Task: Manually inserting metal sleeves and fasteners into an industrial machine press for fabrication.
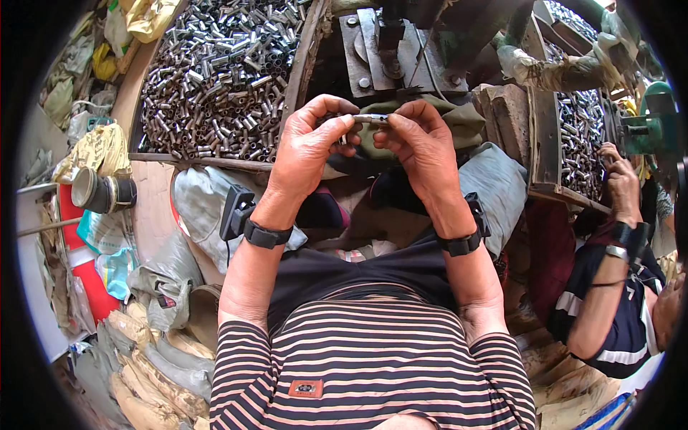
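Note:
A short, shiny metal tube [370, 119] lies level between my two hands, in front of a steel machine fixture. My left hand [309, 143] pinches its left end between thumb and fingers. Another small metal piece [343, 137] shows beneath my left thumb, partly hidden by the fingers. The tube's right end sits in the grip of my right hand [428, 147], thumb and forefinger closed on it with the other fingers curled below. Just beyond my hands stands the fixture [367, 54], with bolted plates and an upright post.
At the far left, a wooden tray [297, 64] holds many loose metal tubes [222, 79]. A second wooden bin [546, 140] of tubes stands at the right, where a co-worker's hand [622, 183] reaches beside a green machine [653, 118]. Sacks [154, 358] lie at the lower left.

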A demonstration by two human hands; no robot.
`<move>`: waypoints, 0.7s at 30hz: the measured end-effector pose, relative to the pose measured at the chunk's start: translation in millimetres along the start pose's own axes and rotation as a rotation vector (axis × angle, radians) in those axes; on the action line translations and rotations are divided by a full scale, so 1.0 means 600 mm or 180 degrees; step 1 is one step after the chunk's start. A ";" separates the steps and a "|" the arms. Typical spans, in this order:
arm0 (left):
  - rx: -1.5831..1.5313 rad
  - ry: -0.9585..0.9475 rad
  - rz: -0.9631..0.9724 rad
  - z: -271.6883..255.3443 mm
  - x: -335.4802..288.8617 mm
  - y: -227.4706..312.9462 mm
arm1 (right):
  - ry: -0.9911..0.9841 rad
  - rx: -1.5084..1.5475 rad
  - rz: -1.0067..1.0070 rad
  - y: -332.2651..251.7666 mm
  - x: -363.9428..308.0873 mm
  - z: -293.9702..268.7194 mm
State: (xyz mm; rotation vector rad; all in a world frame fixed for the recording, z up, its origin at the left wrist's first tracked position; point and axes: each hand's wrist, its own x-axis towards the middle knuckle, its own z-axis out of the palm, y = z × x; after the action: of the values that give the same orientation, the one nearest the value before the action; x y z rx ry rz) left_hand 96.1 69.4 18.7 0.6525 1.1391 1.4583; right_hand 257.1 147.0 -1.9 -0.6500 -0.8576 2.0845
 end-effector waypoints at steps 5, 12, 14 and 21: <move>0.1277 -0.0016 0.0530 0.014 0.003 0.006 | -0.0025 0.0128 0.0091 -0.004 -0.001 -0.021; 0.1153 -0.0565 0.0138 0.017 -0.002 0.022 | -0.0765 0.0230 0.0472 -0.032 -0.002 -0.054; 0.0771 -0.0749 -0.0033 0.024 -0.004 0.025 | -0.0977 0.0300 0.0607 -0.038 -0.002 -0.059; 0.0582 -0.0831 -0.0154 0.039 0.007 0.001 | -0.0951 0.0018 0.0564 -0.053 -0.010 -0.061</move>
State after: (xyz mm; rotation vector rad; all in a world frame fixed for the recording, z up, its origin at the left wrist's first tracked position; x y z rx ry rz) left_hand 115.5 80.5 27.1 0.9081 1.0816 1.1966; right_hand 299.8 170.2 -0.8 -0.4291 -0.9879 2.3834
